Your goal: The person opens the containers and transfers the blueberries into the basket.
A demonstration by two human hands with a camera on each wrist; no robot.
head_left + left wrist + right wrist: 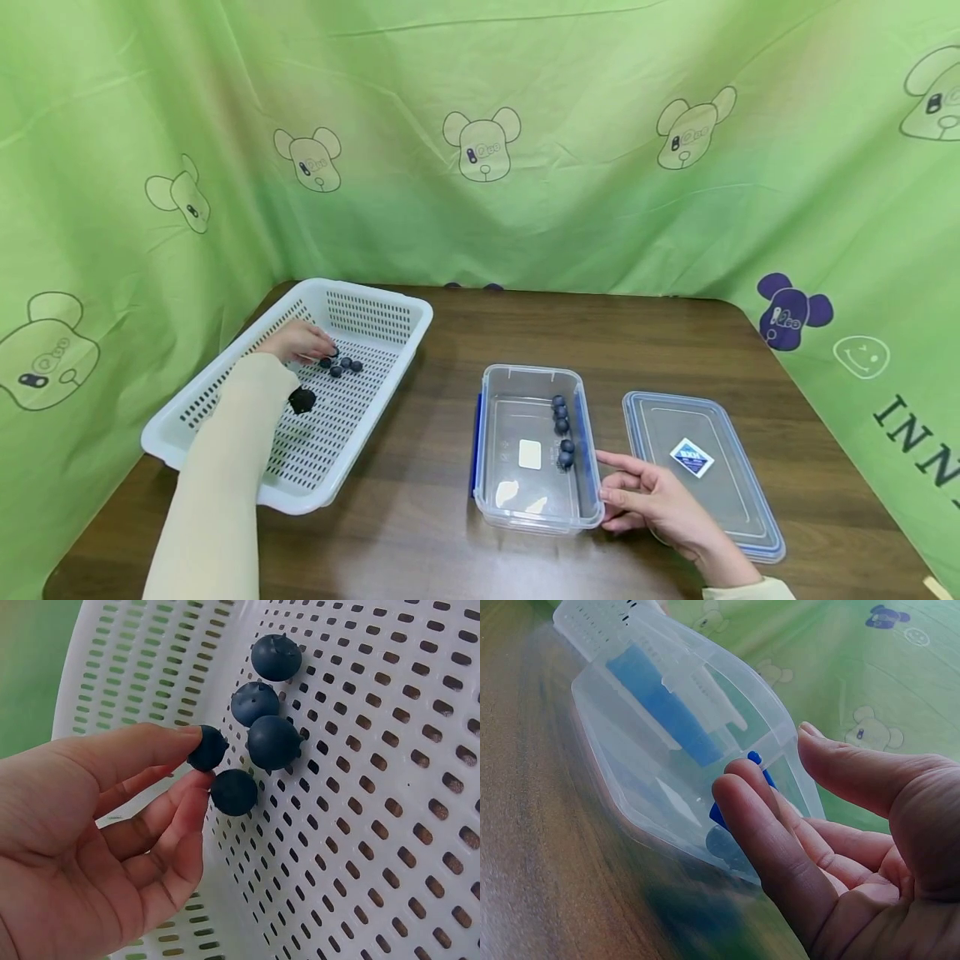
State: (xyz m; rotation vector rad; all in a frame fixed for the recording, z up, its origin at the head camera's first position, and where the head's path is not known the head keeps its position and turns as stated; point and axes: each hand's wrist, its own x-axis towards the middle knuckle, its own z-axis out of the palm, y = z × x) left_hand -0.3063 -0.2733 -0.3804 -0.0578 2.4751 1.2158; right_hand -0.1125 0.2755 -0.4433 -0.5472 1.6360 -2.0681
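My left hand (294, 340) is inside the white perforated basket (315, 442) at the left. In the left wrist view its thumb and finger pinch one dark blueberry (208, 748). Several more blueberries (274, 742) lie loose on the basket floor beside the fingertips. Right of the basket stands a lidless clear plastic container (517, 508), with several blueberries (566, 454) along its right side. My right hand (656, 500) touches the container's right wall near the front corner. Its fingers are loosely bent, the thumb apart from them in the right wrist view.
A clear lid (723, 492) with a blue rim and a label lies flat to the right of the container. A blue latch flap (476, 446) hangs on the container's left side. Green printed cloth (480, 225) encloses the wooden table (525, 325) at the back and sides.
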